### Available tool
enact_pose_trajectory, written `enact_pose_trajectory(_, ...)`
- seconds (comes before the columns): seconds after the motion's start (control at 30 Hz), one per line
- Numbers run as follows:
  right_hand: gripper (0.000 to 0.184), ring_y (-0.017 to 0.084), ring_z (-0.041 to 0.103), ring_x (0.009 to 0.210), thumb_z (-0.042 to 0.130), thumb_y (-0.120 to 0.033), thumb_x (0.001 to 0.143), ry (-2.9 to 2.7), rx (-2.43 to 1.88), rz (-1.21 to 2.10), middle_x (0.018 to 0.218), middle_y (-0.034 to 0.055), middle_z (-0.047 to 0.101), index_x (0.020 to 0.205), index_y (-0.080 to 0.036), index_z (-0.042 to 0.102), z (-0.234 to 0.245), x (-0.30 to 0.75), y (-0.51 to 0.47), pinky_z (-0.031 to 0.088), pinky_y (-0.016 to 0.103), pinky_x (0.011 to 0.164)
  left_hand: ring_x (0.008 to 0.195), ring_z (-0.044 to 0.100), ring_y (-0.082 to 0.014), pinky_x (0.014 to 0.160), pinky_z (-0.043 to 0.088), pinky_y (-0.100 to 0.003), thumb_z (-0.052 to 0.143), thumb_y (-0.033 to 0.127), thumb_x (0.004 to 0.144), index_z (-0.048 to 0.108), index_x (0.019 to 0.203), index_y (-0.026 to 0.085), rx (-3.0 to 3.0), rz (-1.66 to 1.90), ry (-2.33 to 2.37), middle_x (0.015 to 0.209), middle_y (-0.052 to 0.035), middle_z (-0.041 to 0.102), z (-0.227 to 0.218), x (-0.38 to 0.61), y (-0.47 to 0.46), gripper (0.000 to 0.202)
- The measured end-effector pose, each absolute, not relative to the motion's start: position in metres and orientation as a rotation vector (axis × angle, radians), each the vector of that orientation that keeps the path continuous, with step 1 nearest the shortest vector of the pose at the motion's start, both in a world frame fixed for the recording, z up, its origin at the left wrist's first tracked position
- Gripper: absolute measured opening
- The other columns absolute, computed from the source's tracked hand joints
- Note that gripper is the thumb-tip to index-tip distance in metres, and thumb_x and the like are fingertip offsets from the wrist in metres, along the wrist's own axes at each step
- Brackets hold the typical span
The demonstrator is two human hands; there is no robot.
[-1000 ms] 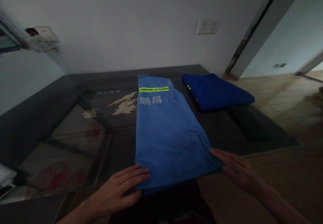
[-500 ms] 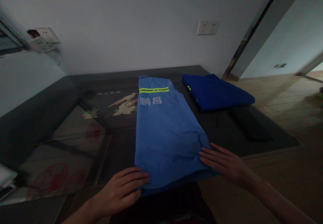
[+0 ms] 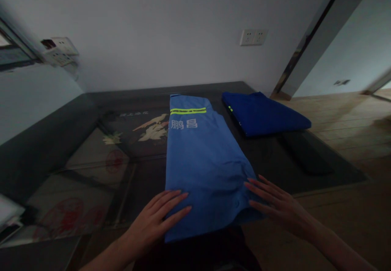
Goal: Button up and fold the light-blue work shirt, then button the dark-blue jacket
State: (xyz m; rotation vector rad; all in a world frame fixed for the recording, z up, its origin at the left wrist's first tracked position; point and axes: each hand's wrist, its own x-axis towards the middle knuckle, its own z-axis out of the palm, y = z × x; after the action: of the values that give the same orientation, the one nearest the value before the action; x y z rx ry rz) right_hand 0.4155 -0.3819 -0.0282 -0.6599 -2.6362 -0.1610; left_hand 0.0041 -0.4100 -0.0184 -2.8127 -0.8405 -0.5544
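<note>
A light blue garment (image 3: 201, 157), folded into a long strip with a yellow-green stripe and white characters near its far end, lies on a dark glass table (image 3: 91, 165). My left hand (image 3: 159, 218) rests flat on the strip's near left corner, fingers stretched out. My right hand (image 3: 275, 204) lies flat on the near right edge, fingers spread. Neither hand grips anything.
A darker blue folded garment (image 3: 262, 112) sits on the table's far right. A dark flat object (image 3: 305, 153) lies near the right edge. Wall sockets (image 3: 253, 37) are behind, another fitting (image 3: 59, 50) at the left. Wooden floor (image 3: 345, 128) extends to the right.
My left hand slid forward, further onto the garment's near left corner. My right hand moved inward from the near right corner onto the cloth's edge.
</note>
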Motion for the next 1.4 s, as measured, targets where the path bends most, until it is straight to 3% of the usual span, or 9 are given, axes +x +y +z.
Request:
enact_pose_trajectory(0.1,0.052,0.02,0.033,0.135,0.041,-0.009,0.093,-2.691,-0.67,-0.099,0.143,0.0035,0.043,0.141,-0.029,0.037,-0.025,0.412,-0.38,0.03,0.047,0.111,0.133,0.039,-0.0209,0.107,0.04,-0.045,0.033,0.012,0.096,0.041,0.138,0.024,-2.827,-0.478,-0.83,0.138,-0.0055,0.05,-0.019,0.009,-0.406,0.044)
enact_pose_trajectory(0.23,0.048,0.016,0.039,0.131,0.035,-0.009,0.094,-2.717,-0.666,0.017,0.136,0.0042,0.053,0.141,-0.023,0.038,-0.026,0.412,-0.377,0.033,0.041,0.111,0.132,0.04,-0.0179,0.108,0.04,-0.041,0.032,0.015,0.097,0.039,0.14,0.022,-2.9,-0.439,-0.792,0.136,-0.0049,0.053,-0.019,0.009,-0.402,0.044)
enact_pose_trajectory(0.5,0.045,0.016,0.043,0.129,0.035,-0.012,0.096,-2.711,-0.66,-0.068,0.135,0.0039,0.054,0.138,-0.026,0.042,-0.019,0.416,-0.38,0.039,0.036,0.106,0.129,0.045,-0.0168,0.11,0.037,-0.042,0.031,0.015,0.098,0.039,0.14,0.023,-3.051,-0.409,-0.66,0.134,-0.0047,0.054,0.003,0.002,-0.395,0.044)
enact_pose_trajectory(0.87,0.043,0.018,0.044,0.129,0.035,-0.014,0.097,-2.673,-0.665,-0.03,0.132,0.0059,0.056,0.138,-0.022,0.042,-0.032,0.418,-0.384,0.039,0.039,0.107,0.13,0.044,-0.0179,0.108,0.038,-0.044,0.033,0.014,0.095,0.038,0.14,0.022,-3.197,-0.431,-0.672,0.136,-0.0073,0.053,0.004,-0.003,-0.39,0.046)
enact_pose_trajectory(1.0,0.044,0.015,0.046,0.127,0.034,-0.013,0.096,-2.67,-0.656,-0.118,0.13,0.0035,0.058,0.138,-0.024,0.042,-0.025,0.416,-0.388,0.042,0.034,0.105,0.129,0.045,-0.0177,0.107,0.039,-0.044,0.031,0.016,0.096,0.036,0.141,0.022,-3.213,-0.398,-0.666,0.136,-0.0071,0.053,0.006,-0.006,-0.392,0.046)
enact_pose_trajectory(1.17,0.048,0.015,0.052,0.122,0.036,-0.011,0.094,-2.612,-0.683,-0.22,0.122,0.0,0.064,0.137,-0.03,0.044,0.007,0.406,-0.394,0.052,0.025,0.093,0.123,0.052,-0.0164,0.104,0.043,-0.037,0.034,0.023,0.097,0.037,0.141,0.026,-3.242,-0.436,-0.75,0.133,-0.0044,0.056,0.038,-0.013,-0.397,0.044)
enact_pose_trajectory(1.3,0.057,0.017,0.055,0.119,0.036,-0.007,0.09,-2.559,-0.718,-0.054,0.116,-0.0005,0.067,0.142,-0.031,0.037,0.035,0.402,-0.397,0.057,0.027,0.088,0.114,0.059,-0.016,0.098,0.049,-0.028,0.04,0.029,0.096,0.041,0.139,0.032,-3.291,-0.523,-0.903,0.129,-0.0012,0.059,0.062,-0.022,-0.405,0.043)
enact_pose_trajectory(1.4,0.056,0.017,0.062,0.108,0.041,-0.015,0.09,-2.55,-0.755,0.018,0.113,-0.0011,0.068,0.141,-0.036,0.037,0.047,0.409,-0.402,0.059,0.024,0.082,0.109,0.061,-0.0169,0.093,0.051,-0.026,0.043,0.033,0.094,0.043,0.137,0.036,-3.244,-0.614,-0.999,0.124,0.0006,0.063,0.058,-0.032,-0.415,0.043)
